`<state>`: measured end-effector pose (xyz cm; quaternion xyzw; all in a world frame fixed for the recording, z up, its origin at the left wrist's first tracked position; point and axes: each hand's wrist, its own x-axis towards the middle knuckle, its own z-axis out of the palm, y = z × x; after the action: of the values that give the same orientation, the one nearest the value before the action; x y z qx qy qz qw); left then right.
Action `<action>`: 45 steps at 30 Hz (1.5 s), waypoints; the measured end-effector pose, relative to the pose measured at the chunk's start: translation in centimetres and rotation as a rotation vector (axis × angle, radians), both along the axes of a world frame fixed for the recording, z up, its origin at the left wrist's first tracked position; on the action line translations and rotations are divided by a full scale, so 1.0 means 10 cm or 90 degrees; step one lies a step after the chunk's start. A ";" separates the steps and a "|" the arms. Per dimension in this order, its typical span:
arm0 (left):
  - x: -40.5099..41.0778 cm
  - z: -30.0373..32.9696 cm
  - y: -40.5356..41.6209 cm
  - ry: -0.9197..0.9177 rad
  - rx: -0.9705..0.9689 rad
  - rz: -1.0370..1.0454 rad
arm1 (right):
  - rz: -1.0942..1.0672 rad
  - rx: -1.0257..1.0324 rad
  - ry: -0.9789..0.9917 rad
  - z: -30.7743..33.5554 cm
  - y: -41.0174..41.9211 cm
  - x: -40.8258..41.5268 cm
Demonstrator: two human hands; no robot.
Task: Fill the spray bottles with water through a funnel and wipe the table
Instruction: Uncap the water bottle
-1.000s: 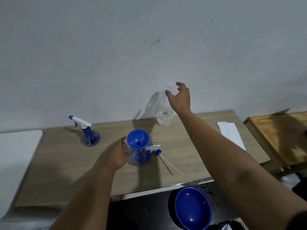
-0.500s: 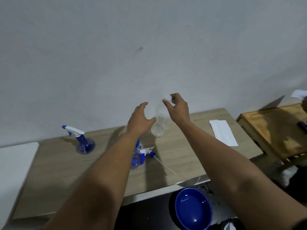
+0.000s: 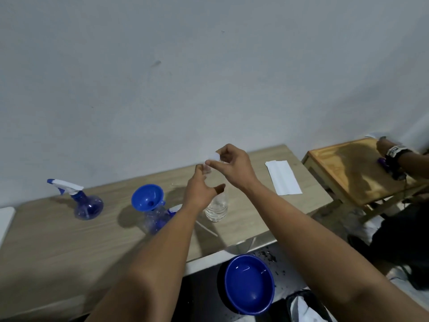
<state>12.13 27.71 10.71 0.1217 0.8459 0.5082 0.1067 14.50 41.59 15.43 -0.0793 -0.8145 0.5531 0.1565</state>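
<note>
A clear water bottle (image 3: 217, 208) stands on the wooden table (image 3: 69, 242), partly behind my left hand (image 3: 201, 191), which grips its upper part. My right hand (image 3: 232, 166) pinches the white cap (image 3: 214, 156) at the bottle's top. Left of it a blue funnel (image 3: 147, 197) sits in the neck of an open spray bottle (image 3: 155, 219), whose detached spray head (image 3: 175, 208) with its tube lies beside it. A second blue spray bottle (image 3: 87, 204) with its sprayer on stands further left.
A folded white cloth (image 3: 283, 174) lies at the table's right end. A blue bowl (image 3: 249, 283) sits low in front of the table. Another person's hand (image 3: 390, 152) rests on a smaller wooden table (image 3: 348, 170) at the right. The wall runs close behind.
My left hand left the funnel bottle and took hold of the water bottle. The bottle now stands nearer, beside the funnel bottle, and my right hand has closed onto its cap.
</note>
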 end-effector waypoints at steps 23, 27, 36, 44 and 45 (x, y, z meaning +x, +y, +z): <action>0.13 -0.02 0.04 0.029 -0.013 0.000 | 0.283 0.045 -0.199 0.45 0.38 0.03; 0.12 -0.01 0.05 0.029 -0.033 -0.003 | 0.199 0.145 -0.165 0.47 0.33 0.02; 0.12 0.02 0.05 0.020 -0.022 -0.004 | 0.105 -0.076 -0.091 0.39 0.61 0.05; 0.10 -0.06 0.04 0.031 -0.021 0.007 | -0.003 0.242 -0.500 -1.36 0.64 0.40; 0.09 -0.07 0.04 0.031 -0.017 0.007 | -0.009 0.262 -0.514 -1.49 0.60 0.44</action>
<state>13.07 28.11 10.00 0.1282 0.8555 0.4943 0.0852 18.85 47.56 0.54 -0.2614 -0.9027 0.3031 -0.1578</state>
